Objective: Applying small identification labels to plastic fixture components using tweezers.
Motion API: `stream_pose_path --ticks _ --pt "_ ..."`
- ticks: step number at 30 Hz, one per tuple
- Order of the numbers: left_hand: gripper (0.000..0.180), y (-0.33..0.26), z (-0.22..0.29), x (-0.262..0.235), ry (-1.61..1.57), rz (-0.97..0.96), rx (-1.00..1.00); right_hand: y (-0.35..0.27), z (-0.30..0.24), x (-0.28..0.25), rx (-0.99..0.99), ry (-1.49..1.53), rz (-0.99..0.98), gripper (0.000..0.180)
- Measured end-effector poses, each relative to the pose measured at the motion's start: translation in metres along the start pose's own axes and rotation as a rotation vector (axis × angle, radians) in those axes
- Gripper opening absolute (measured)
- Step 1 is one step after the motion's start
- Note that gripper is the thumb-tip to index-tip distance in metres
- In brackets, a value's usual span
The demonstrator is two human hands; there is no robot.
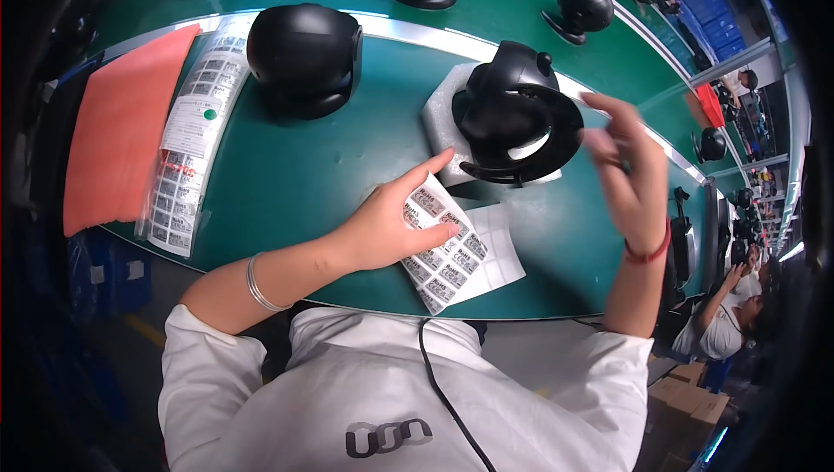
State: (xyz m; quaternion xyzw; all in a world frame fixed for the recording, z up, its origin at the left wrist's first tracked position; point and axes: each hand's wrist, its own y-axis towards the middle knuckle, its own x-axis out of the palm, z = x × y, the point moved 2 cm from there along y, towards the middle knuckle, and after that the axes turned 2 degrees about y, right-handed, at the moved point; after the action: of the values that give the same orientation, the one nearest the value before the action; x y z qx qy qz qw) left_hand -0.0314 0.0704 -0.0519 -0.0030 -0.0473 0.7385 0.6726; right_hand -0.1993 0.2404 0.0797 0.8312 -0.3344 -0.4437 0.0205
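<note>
My left hand (395, 224) pinches a sheet of printed stickers (447, 250) between thumb and fingers, low over the table's near edge. Behind it lies a paler, blank-looking sheet (499, 255). Just ahead, a black rounded device with a curved ring-like base (512, 107) lies tilted on a white foam block (441, 112). To the right of this device is my right hand (630, 168), raised and slightly smeared by motion. Its fingers look apart and nothing shows in them; whether a fingertip touches the device's base is unclear.
Another black device (304, 55) stands at the left on the green table (365, 138). Beside it lie a long strip of sticker sheets in clear plastic (187, 159) and an orange-pink sheet (126, 125). More black devices (586, 12) stand on the green surface beyond a pale rail. Other people sit at the far right.
</note>
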Motion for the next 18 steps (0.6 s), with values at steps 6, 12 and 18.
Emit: stream_pose_path --ticks 6,12,18 --pt "0.083 -0.004 -0.005 -0.003 0.046 0.038 -0.01 0.037 -0.009 -0.002 -0.099 -0.236 -0.246 0.034" --pt "0.084 -0.004 0.002 -0.003 0.09 0.006 0.003 0.08 0.05 -0.004 -0.186 -0.652 0.126 0.022" --pt "0.084 -0.001 0.002 -0.005 0.093 -0.014 -0.032 0.14 0.195 0.039 -0.284 -0.987 0.172 0.017"
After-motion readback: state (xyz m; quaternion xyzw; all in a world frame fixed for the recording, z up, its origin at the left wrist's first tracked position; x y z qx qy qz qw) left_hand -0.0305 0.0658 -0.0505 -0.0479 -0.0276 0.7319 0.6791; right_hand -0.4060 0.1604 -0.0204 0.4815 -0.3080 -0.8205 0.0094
